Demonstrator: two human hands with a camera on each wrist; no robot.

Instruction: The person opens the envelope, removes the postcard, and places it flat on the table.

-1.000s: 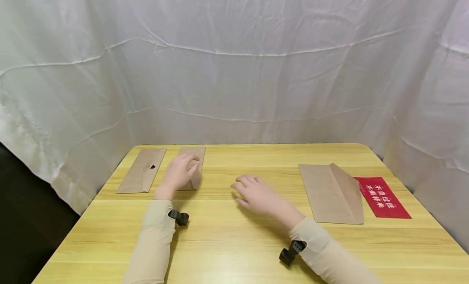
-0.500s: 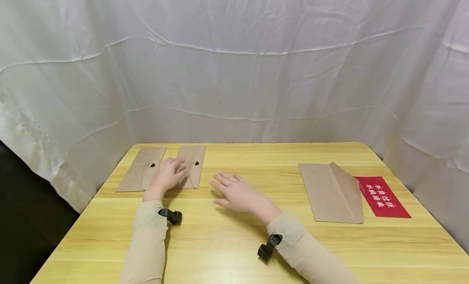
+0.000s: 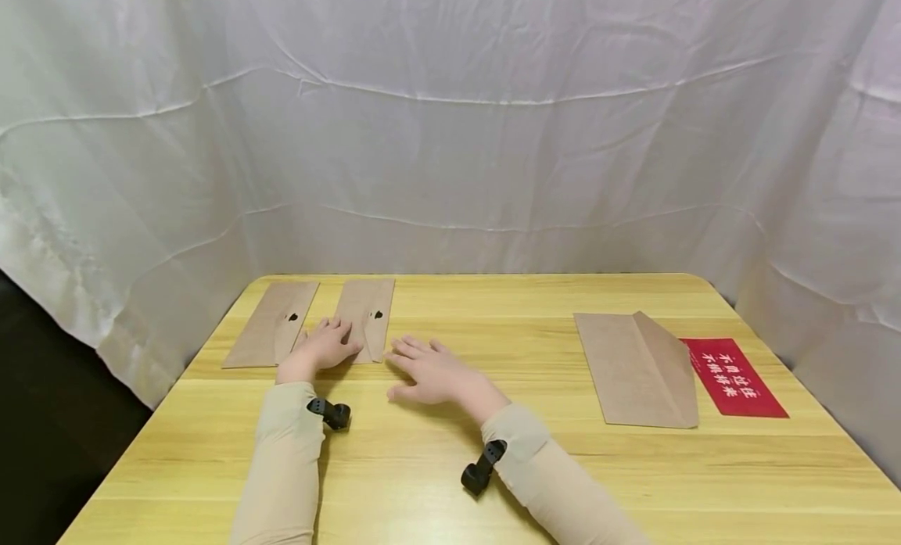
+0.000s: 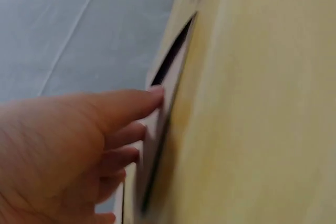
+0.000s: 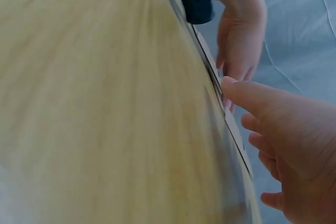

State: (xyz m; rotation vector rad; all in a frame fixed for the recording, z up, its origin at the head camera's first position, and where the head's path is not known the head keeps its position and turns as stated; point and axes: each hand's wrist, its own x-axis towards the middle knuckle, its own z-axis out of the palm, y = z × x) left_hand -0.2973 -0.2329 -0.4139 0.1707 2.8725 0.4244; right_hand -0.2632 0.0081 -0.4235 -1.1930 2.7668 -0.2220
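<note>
A brown paper envelope (image 3: 366,299) with a black mark by its flap lies flat at the back left of the table. My left hand (image 3: 325,346) rests on its near left part, fingers fairly straight; in the left wrist view the thumb lies right at the raised flap edge (image 4: 173,87). Just off the envelope's near right corner is my right hand (image 3: 429,373), palm down with spread, straight fingers, low over the table and holding nothing. Further left lies a second brown envelope (image 3: 263,326) of the same kind, its near right corner partly behind my left hand.
On the right side of the wooden table (image 3: 422,490) lies another brown envelope (image 3: 619,365) with its flap spread out. That flap overlaps a red card (image 3: 735,378) with white characters. A pale curtain (image 3: 479,154) hangs behind the table and along both sides.
My left hand has come off the envelope's flap side and shifted left and nearer, uncovering the black mark. My right hand has moved left toward that envelope, its fingers straightening. The envelopes lie in place.
</note>
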